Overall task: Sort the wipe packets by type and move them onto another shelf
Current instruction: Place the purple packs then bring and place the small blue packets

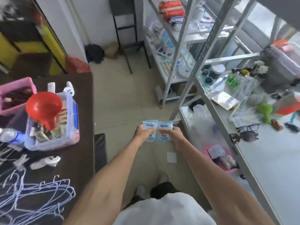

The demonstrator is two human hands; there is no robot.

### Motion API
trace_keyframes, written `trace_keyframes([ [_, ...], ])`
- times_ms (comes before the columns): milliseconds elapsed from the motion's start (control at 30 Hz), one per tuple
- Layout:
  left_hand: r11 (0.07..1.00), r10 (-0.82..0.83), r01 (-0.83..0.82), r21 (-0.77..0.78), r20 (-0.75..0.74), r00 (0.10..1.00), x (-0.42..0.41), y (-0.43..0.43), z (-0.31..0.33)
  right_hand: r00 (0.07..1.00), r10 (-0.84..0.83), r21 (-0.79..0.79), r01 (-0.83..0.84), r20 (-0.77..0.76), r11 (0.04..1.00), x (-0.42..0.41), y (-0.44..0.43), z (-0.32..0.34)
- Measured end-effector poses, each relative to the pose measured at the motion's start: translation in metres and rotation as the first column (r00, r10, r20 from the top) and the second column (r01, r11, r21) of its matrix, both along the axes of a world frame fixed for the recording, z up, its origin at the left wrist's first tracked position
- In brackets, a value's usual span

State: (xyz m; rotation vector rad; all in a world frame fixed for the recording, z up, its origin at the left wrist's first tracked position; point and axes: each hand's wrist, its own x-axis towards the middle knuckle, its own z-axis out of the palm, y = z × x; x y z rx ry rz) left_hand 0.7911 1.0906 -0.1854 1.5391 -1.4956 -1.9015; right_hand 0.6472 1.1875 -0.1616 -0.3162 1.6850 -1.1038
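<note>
I hold two light blue wipe packets side by side over the floor, in front of my body. My left hand (pixel 145 132) grips the left wipe packet (pixel 150 125) and my right hand (pixel 171 135) grips the right wipe packet (pixel 165 126). Both packets look the same, with blue print on the front. The grey metal shelf unit (pixel 209 109) stands just to the right of my hands. A pink basket (pixel 211 155) with more packets sits on its low shelf.
A dark table (pixel 78 159) on the left carries a clear bin with a red scoop (pixel 43 108), a pink box, a water bottle, a white controller and wire hangers. The white shelf (pixel 276 156) on the right holds sunglasses and toys. A second shelf unit and a black chair stand farther back.
</note>
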Motion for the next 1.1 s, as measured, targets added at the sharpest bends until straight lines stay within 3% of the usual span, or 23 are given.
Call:
trace_keyframes([
  [233,0.999,-0.010,0.005,0.053,0.084,0.996,0.001,-0.114,-0.012,0.989,0.115,0.043,-0.120,0.093,0.992,-0.020,-0.136,-0.040],
  [500,0.993,0.114,-0.106,-0.054,0.180,0.977,-0.061,-0.281,0.007,0.945,0.174,-0.093,-0.154,0.276,0.984,-0.084,-0.308,-0.028],
  [833,0.985,0.174,-0.170,-0.039,0.134,0.976,-0.128,-0.467,0.006,0.952,0.190,-0.073,-0.178,0.242,0.981,-0.155,-0.497,-0.014],
  [1100,0.983,0.135,-0.138,0.118,0.039,0.990,-0.194,-0.655,-0.004,0.992,0.094,0.012,-0.095,0.083,0.995,-0.212,-0.659,-0.013],
])
